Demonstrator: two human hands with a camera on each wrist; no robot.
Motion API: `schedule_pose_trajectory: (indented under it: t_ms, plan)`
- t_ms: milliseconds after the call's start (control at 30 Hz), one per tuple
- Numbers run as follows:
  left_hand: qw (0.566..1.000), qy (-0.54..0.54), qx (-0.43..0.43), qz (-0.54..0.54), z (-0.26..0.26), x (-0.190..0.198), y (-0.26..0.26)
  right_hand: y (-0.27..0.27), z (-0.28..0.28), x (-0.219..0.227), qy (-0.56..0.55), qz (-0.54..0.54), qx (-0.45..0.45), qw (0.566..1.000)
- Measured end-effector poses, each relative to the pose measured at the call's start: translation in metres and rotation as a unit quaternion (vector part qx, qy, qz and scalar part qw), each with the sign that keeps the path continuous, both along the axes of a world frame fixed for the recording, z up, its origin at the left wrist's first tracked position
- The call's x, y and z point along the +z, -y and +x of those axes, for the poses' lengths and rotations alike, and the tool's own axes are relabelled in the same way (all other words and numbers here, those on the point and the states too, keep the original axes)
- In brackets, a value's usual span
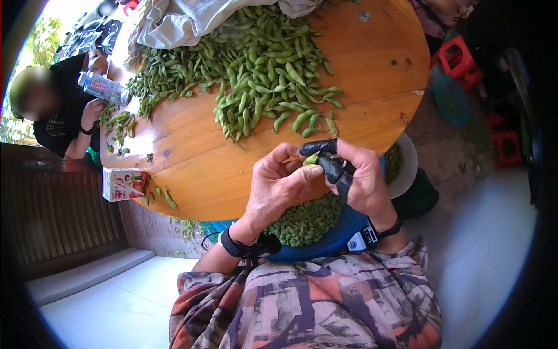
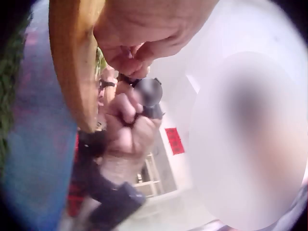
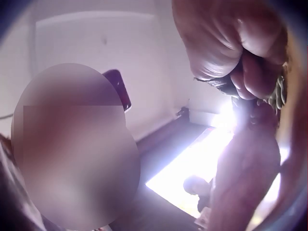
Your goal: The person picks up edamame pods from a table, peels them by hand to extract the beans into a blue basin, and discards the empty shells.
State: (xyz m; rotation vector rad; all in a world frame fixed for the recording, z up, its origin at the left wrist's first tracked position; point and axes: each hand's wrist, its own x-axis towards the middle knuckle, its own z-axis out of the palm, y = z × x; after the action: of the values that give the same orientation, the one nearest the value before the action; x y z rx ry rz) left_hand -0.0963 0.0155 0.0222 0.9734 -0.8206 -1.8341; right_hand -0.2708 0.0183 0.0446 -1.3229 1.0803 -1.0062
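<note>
A green bean pod (image 1: 312, 159) is held between both hands, just past the near edge of the round wooden table (image 1: 192, 166). My left hand (image 1: 275, 181) pinches one end between thumb and fingers. On the other end is my right hand (image 1: 361, 177), its thumb and forefinger wrapped in black coverings (image 1: 334, 168). Below the hands, shelled green beans (image 1: 308, 224) fill a blue basin (image 1: 349, 230). A large heap of unshelled pods (image 1: 264, 64) covers the table's far side. Both wrist views show the left hand (image 2: 154, 31) and right hand (image 3: 231, 41) meeting, the pod mostly hidden.
A white sack (image 1: 192, 23) lies behind the heap. At the left, another person (image 1: 64, 110) sits by a few pods and a clear plastic container (image 1: 103, 87). A drink carton (image 1: 119, 185) stands on the left edge. Right of the basin is a white bucket (image 1: 410, 166); red stools (image 1: 459, 61) stand beyond.
</note>
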Motion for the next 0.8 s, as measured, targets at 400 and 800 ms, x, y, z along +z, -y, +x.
schedule_pose_trajectory:
  t_ms: [400,800]
  plan:
    - [0.979,0.165,0.036,-0.116,-0.002,-0.001,-0.018,-0.020,0.029,-0.008,-0.205,-0.222,-0.115,0.946]
    - [0.986,0.137,-0.093,-0.018,0.033,0.003,0.004,-0.001,0.011,-0.021,0.258,0.191,0.027,0.947]
